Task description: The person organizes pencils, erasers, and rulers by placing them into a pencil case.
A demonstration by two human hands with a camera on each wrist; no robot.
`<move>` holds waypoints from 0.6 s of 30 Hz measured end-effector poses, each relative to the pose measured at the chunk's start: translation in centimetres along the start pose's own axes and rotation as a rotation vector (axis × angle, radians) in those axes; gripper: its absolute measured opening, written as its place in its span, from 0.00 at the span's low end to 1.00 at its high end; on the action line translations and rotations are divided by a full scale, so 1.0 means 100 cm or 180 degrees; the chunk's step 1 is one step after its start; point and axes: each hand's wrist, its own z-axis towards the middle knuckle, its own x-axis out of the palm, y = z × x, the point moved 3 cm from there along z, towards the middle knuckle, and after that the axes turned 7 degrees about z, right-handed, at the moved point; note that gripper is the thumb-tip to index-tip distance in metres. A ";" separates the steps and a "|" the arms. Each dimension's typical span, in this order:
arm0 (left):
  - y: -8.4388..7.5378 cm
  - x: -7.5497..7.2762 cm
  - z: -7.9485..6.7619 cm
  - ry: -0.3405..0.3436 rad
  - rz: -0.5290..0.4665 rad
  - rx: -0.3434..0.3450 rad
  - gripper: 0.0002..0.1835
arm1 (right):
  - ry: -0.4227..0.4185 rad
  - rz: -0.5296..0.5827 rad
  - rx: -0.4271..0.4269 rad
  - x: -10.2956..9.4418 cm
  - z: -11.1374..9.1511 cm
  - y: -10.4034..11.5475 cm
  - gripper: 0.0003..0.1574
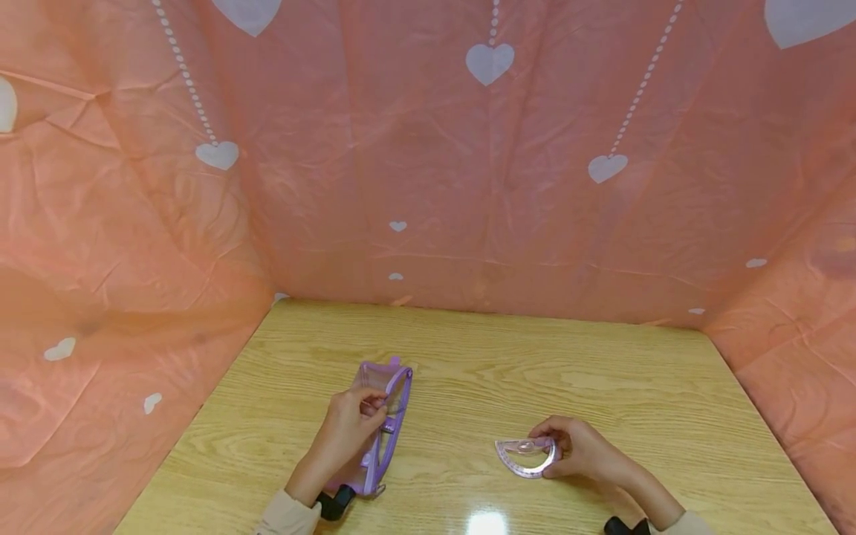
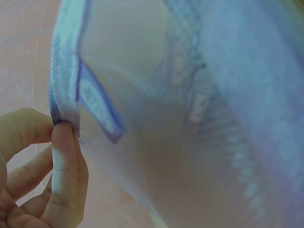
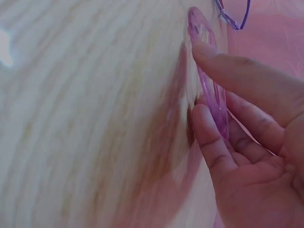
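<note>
Toward the left of the table in the head view, a translucent purple zip pencil case (image 1: 374, 373) lies with its zipped side facing right and its mouth parted. My left hand (image 1: 349, 416) pinches the edge of that mouth between thumb and fingers. The left wrist view shows the fingertips on the end of the zipper band (image 2: 66, 95), beside a small purple tab (image 2: 99, 109). To the right, my right hand (image 1: 582, 449) grips a clear purple-tinted protractor (image 1: 511, 464) by its right end. Thumb and fingers pinch it close over the tabletop in the right wrist view.
A wood-grain table (image 1: 535, 371) carries both things. Pink-orange cloth (image 1: 428, 163) with white hearts encloses its back and sides. A bright light reflection (image 1: 487, 522) shows at the near edge. Black straps (image 1: 336, 503) sit at the wrists.
</note>
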 end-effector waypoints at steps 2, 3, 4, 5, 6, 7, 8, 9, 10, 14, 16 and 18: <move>0.000 0.000 0.000 -0.0008 -0.0022 0.0020 0.09 | 0.0047 0.0069 0.0013 -0.001 0.000 0.000 0.29; 0.000 0.000 0.000 -0.0015 -0.0040 0.0036 0.09 | 0.0065 0.0091 0.0014 -0.002 0.001 0.000 0.29; 0.000 0.000 0.001 -0.0020 -0.0057 0.0050 0.09 | 0.0086 0.0118 0.0002 -0.003 0.001 0.001 0.29; -0.001 0.000 0.001 -0.0025 -0.0073 0.0060 0.09 | 0.0104 0.0143 0.0008 -0.004 0.001 0.001 0.28; -0.001 0.000 0.001 -0.0028 -0.0086 0.0061 0.09 | 0.0123 0.0169 0.0008 -0.005 0.001 0.000 0.28; -0.001 0.000 0.001 -0.0029 -0.0098 0.0061 0.09 | 0.0139 0.0189 0.0004 -0.005 0.001 0.000 0.27; -0.001 0.000 0.001 -0.0026 -0.0108 0.0062 0.09 | 0.0157 0.0209 -0.0004 -0.006 0.002 0.000 0.27; -0.001 0.000 0.001 -0.0023 -0.0112 0.0062 0.09 | 0.0173 0.0228 -0.0007 -0.007 0.002 0.000 0.26; -0.001 0.000 0.001 -0.0020 -0.0118 0.0062 0.09 | 0.0191 0.0263 0.0002 -0.007 0.001 0.000 0.26; -0.001 -0.001 0.001 -0.0014 -0.0122 0.0068 0.09 | 0.0269 0.0430 0.0036 -0.009 0.000 -0.001 0.24; -0.001 -0.001 0.000 -0.0016 -0.0111 0.0068 0.09 | 0.0313 0.0518 0.0027 -0.010 0.000 -0.002 0.22; -0.001 -0.001 0.000 -0.0017 -0.0105 0.0057 0.09 | 0.0348 0.0557 -0.0018 -0.010 -0.001 -0.003 0.21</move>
